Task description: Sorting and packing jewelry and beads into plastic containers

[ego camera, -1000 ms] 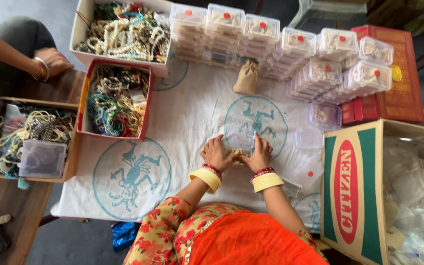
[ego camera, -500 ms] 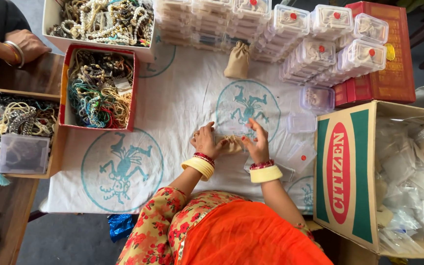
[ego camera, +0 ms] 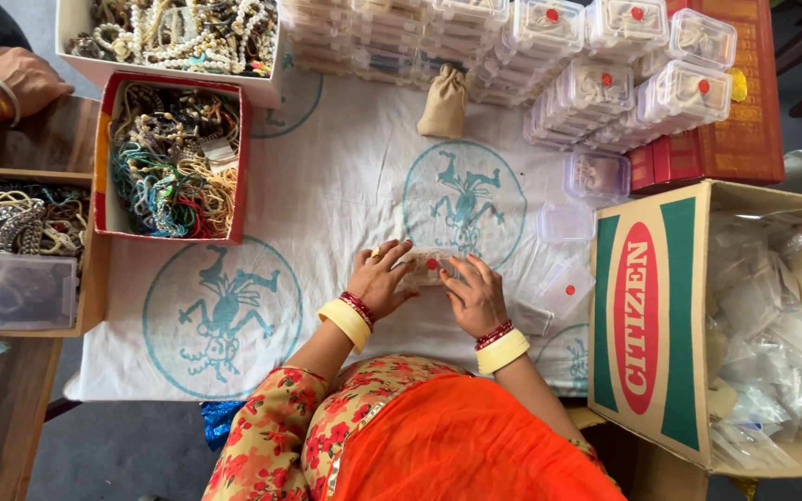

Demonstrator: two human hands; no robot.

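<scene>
Head view showed the left hand (ego camera: 380, 276) and the right hand (ego camera: 475, 295) meeting over a small clear box (ego camera: 430, 265) on the white cloth (ego camera: 345, 195), just below a printed blue-green roundel (ego camera: 464, 206). Both hands lay flat on it, fingers spread and only lightly curled, touching its lid from either side rather than gripping; nothing else was in either hand. The box was a shallow see-through plastic one with a red dot on its lid, and something pale and brownish showed through it, too small to make out. It looked light and a little slippery. To press such a lid home well, I judged that the fingertips should bear evenly on opposite edges, with the box kept flat on the cloth so it did not skid or tilt.

More loose clear boxes (ego camera: 563, 278) lay just to the right, near a big cardboard carton (ego camera: 647, 320) of plastic bags. Stacks of closed boxes (ego camera: 596, 88) stood along the far edge, with a small tan pouch (ego camera: 444, 100) near them. Trays of beads (ego camera: 174, 158) sat to the left, where another person's hand (ego camera: 16, 79) rested on a wooden table (ego camera: 44, 144).
</scene>
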